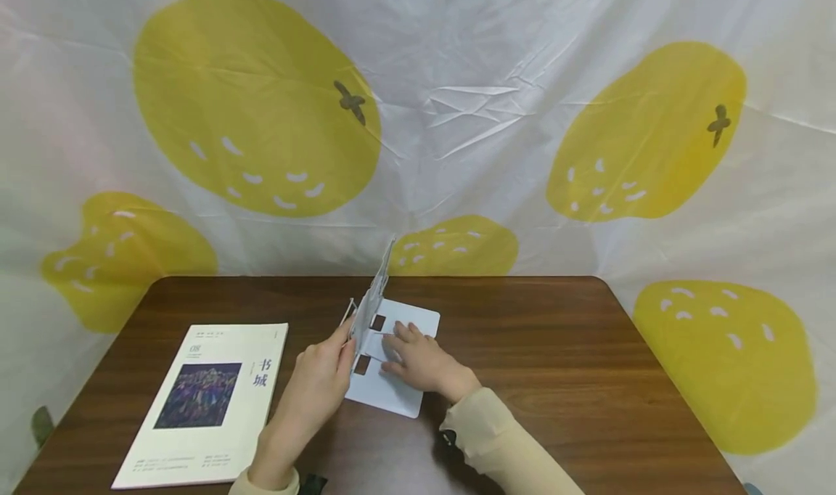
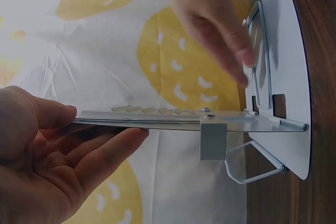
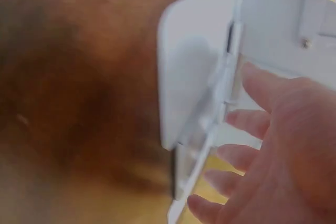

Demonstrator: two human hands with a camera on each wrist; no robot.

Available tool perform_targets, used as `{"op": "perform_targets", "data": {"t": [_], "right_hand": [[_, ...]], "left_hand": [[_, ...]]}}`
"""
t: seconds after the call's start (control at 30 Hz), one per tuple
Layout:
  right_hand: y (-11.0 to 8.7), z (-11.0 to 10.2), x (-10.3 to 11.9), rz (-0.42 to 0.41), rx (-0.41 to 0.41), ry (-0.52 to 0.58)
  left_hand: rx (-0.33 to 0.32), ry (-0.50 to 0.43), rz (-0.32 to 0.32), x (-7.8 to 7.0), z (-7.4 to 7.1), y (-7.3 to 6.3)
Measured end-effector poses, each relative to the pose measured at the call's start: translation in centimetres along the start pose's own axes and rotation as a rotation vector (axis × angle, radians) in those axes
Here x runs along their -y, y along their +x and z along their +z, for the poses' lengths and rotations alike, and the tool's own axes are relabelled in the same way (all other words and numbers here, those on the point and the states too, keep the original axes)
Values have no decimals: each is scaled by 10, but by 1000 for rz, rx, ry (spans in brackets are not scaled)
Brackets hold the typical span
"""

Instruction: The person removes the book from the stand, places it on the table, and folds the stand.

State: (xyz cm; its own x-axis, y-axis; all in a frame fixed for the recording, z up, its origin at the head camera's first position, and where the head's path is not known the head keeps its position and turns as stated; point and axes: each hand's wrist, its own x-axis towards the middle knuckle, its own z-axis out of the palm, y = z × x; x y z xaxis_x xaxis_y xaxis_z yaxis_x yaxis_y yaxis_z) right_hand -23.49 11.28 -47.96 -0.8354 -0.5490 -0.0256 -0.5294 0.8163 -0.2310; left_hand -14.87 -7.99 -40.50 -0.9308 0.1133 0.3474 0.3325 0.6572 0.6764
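A white metal folding stand, which looks like a book stand, stands on the table with its flat base plate (image 1: 398,397) down and its panel (image 1: 371,308) upright. My left hand (image 1: 318,379) pinches the panel's edge between thumb and fingers, as the left wrist view also shows. Over the base is my right hand (image 1: 421,358), its fingers extended near the wire bracket (image 2: 269,59); whether they touch it I cannot tell. In the right wrist view those fingers (image 3: 252,124) are spread beside the hinge. A second wire loop (image 2: 257,169) juts from the panel's other side.
A white magazine (image 1: 261,408) with a dark picture on its cover lies on the left of the brown wooden table (image 1: 555,379). Behind the table hangs a pale curtain (image 1: 457,176) with yellow fruit prints.
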Motion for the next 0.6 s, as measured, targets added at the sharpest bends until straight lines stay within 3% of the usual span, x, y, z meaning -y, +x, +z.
{"op": "perform_targets", "data": {"t": [0.27, 0.6], "right_hand": [[-8, -43, -2, 34, -96, 162], [-21, -82, 3, 55, -357, 368]], "left_hand": [[1, 26, 35, -4, 4, 1], [-8, 30, 109, -9, 18, -2]]}}
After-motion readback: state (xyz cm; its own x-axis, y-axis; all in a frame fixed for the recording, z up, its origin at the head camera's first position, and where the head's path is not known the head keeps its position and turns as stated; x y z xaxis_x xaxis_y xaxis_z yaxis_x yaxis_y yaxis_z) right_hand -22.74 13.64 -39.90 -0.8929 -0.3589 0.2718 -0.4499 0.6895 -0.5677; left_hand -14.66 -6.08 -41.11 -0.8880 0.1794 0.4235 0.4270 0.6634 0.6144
